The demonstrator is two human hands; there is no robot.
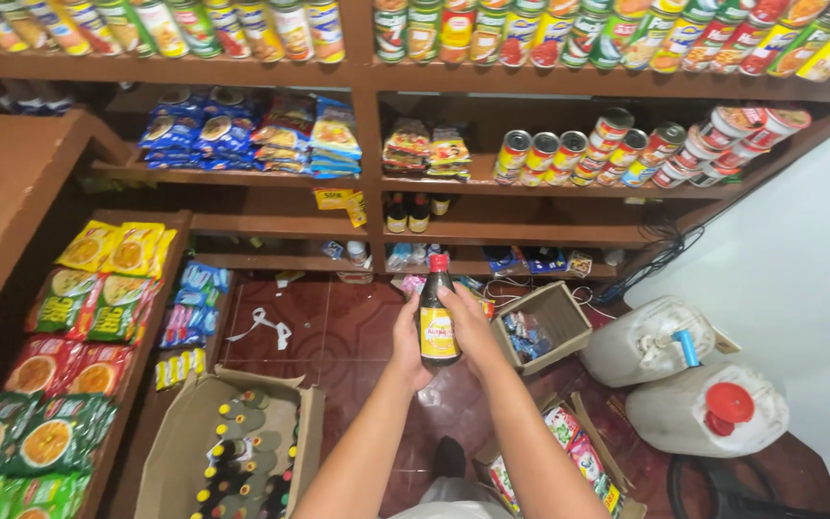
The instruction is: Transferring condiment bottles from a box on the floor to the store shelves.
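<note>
A dark sauce bottle [439,309] with a red cap and a yellow label stands upright between my two hands, raised in front of the wooden shelves. My left hand [408,342] grips its left side and my right hand [471,327] wraps around its right side. Below my left arm, an open cardboard box [177,444] on the floor holds several similar dark bottles with yellow caps. On a middle shelf [530,234] behind the held bottle stand three dark bottles [416,213] of the same kind.
Cans fill the top shelf [569,85] and the right middle shelf. Snack packets lie on the left rack [69,356]. A small open box [569,322], another box of packets [569,457] and two white jugs [670,375] sit on the red tiled floor.
</note>
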